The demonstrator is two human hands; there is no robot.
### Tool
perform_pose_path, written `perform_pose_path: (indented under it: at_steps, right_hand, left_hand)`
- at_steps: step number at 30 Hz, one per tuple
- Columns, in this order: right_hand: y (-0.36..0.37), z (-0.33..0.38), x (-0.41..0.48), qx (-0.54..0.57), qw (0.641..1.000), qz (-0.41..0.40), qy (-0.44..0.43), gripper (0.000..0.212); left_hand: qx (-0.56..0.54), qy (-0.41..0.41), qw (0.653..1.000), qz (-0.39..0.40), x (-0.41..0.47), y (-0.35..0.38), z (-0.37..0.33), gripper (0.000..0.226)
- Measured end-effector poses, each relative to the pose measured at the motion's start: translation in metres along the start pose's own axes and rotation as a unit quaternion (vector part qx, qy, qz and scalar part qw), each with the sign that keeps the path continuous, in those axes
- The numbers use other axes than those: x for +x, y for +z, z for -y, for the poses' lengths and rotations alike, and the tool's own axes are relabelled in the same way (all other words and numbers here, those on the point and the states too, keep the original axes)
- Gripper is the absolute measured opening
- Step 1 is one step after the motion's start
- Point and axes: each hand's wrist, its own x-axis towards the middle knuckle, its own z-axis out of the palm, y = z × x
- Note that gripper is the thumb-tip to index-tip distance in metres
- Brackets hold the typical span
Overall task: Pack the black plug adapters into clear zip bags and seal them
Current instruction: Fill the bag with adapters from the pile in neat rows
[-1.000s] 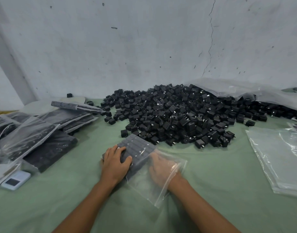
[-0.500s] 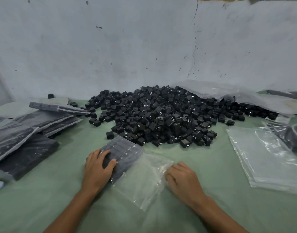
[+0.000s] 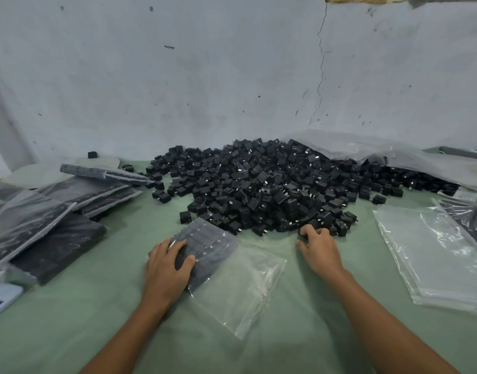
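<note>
Shifts R hand (image 3: 317,245) off zip bag (image 3: 242,287) to near edge of adapter pile (image 3: 259,190), fingers curled, grip unclear. Keeps L hand (image 3: 168,265) flat, pressing packed rows (image 3: 207,238) inside bag, unmoved on counter (image 3: 299,333).

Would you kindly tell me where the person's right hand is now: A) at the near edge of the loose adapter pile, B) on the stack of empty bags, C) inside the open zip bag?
A: the right hand touches the near edge of the adapter pile, while the left hand rests on the partly filled zip bag.
</note>
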Motion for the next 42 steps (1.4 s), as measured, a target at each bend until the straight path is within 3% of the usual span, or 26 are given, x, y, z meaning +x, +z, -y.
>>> perform_pose_path:
  at_steps: [3, 7, 12, 19, 21, 24, 27, 30, 33, 35, 36, 39, 42]
  right_hand:
    - [0.002, 0.000, 0.005, 0.002, 1.000, -0.012, 0.028, 0.020]
    - [0.001, 0.002, 0.018, -0.018, 0.997, 0.023, 0.069, 0.043]
    - [0.000, -0.007, 0.024, -0.011, 0.997, 0.043, 0.064, 0.039]
    - [-0.033, -0.006, -0.036, 0.180, 0.981, 0.022, 0.064, 0.028]
    - [-0.038, -0.001, -0.070, 0.269, 0.960, 0.037, 0.074, 0.019]
    - [-0.037, 0.015, -0.117, 0.391, 0.913, 0.095, 0.064, 0.026]
    - [-0.024, 0.039, -0.141, 0.427, 0.890, 0.155, 0.046, 0.026]
    - [-0.007, 0.066, -0.149, 0.505, 0.826, 0.232, 0.095, 0.021]
    - [0.001, 0.090, -0.146, 0.647, 0.683, 0.284, 0.184, 0.017]
    - [-0.001, 0.099, -0.140, 0.729, 0.574, 0.310, 0.206, 0.022]
    - [-0.003, 0.100, -0.137, 0.751, 0.539, 0.321, 0.206, 0.026]
    - [-0.004, 0.100, -0.129, 0.765, 0.517, 0.314, 0.220, 0.036]
    - [0.002, 0.098, -0.119, 0.779, 0.499, 0.280, 0.256, 0.030]
  left_hand:
    - [0.001, -0.001, 1.000, 0.000, 0.000, 0.001, 0.000, 0.046]
    - [0.000, 0.003, 1.000, -0.002, 0.000, 0.001, 0.003, 0.047]
    - [-0.004, -0.004, 1.000, 0.006, 0.000, -0.002, 0.001, 0.064]
    - [-0.003, -0.005, 1.000, 0.008, 0.000, -0.002, 0.000, 0.065]
    - [-0.004, -0.003, 1.000, 0.008, 0.000, -0.002, -0.001, 0.064]
    - [-0.007, 0.000, 1.000, 0.008, -0.001, -0.002, -0.002, 0.057]
    - [-0.006, 0.001, 1.000, 0.008, -0.001, -0.002, -0.002, 0.053]
    - [-0.011, 0.002, 1.000, 0.011, -0.003, -0.004, -0.003, 0.058]
    - [-0.016, 0.002, 1.000, 0.010, -0.003, -0.005, -0.004, 0.064]
    - [-0.013, 0.003, 1.000, 0.013, -0.003, -0.005, -0.004, 0.064]
    - [-0.013, 0.004, 1.000, 0.014, -0.003, -0.005, -0.003, 0.064]
    - [-0.014, 0.008, 1.000, 0.014, -0.002, -0.004, -0.001, 0.059]
    - [-0.010, 0.006, 1.000, 0.007, -0.001, -0.002, 0.002, 0.049]
